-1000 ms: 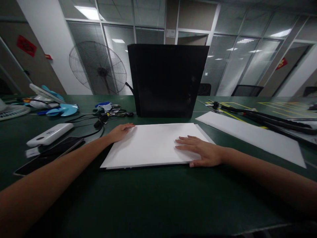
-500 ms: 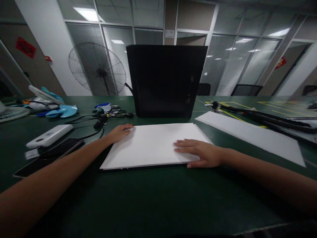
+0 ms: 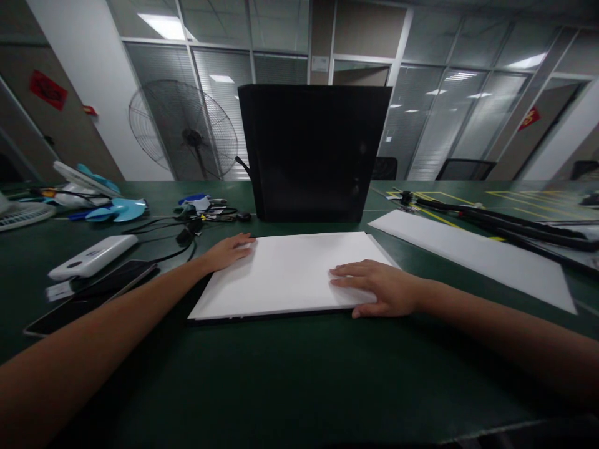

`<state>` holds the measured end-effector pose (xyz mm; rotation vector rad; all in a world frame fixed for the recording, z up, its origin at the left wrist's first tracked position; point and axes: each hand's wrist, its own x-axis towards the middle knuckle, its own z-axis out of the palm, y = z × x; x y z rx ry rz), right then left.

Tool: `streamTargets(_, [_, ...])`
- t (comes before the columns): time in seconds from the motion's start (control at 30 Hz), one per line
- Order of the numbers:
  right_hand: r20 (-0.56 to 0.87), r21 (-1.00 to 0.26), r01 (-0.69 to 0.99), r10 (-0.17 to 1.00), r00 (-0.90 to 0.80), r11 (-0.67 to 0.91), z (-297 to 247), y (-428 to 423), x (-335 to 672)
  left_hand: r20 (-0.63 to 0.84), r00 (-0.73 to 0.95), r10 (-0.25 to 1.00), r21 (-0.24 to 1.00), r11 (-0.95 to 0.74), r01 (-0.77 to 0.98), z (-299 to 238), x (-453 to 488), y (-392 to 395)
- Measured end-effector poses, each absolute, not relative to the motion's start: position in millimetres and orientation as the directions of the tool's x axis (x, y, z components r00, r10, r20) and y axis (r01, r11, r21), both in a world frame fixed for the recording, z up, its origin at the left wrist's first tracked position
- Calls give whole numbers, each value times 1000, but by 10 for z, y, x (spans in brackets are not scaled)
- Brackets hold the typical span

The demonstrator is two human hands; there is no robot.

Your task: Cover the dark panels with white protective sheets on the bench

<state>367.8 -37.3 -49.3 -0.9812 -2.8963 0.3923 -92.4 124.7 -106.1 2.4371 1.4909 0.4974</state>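
Observation:
A flat white sheet lies on the green table in front of me, with a thin dark layer showing along its near and left edges. My left hand rests at the sheet's upper left edge, its fingers stretched out toward the far side. On the right part of the sheet lies my right hand, palm down with fingers spread and the thumb at the near edge. Neither hand grips anything. What the dark layer under the sheet is, I cannot make out.
Behind the sheet stands a large black panel-like box. Another white sheet lies to the right, beside black cables. On the left are a white device, a dark phone-like slab, and blue fan blades.
My left hand has shifted very slightly to the right along the sheet's edge. My right hand stays nearly in place, and the sheet has not visibly moved.

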Motion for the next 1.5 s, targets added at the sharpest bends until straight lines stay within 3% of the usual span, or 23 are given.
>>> streamTargets(0.13, [-15,-211,595,606,-796,776,-482,-347,3699,151,424,893,371,-448,813,-1088,-947,1276])
streamTargets(0.2, [58,-172,691,707,-705,702,-508,-285,3761,150,426,892,377,-450,810,-1100,-952,1281])
streamTargets(0.33, [224,-71,958,940,-255,277,-625,-27,4002,141,422,895,386,-443,809,-1100,-964,1271])
streamTargets(0.4, [181,-44,992,978,-106,116,-698,130,4143,146,422,895,389,-444,807,-1092,-974,1264])
streamTargets(0.47, [127,-51,997,990,-58,65,-764,260,4257,153,420,895,386,-445,808,-1087,-982,1262])
streamTargets(0.77, [140,-266,950,982,-128,162,-895,411,4379,136,432,891,342,-452,824,-1094,-971,1273])
streamTargets(1.0, [76,-290,945,988,-132,148,-960,425,4369,105,443,890,259,-454,852,-1058,-948,1207])
streamTargets(1.3, [-39,-275,904,936,-350,327,-842,384,4493,91,494,865,195,-502,843,-1018,-894,1147])
streamTargets(1.5, [-185,-313,767,756,-628,560,-572,98,4281,87,499,862,141,-507,850,-970,-860,1096])
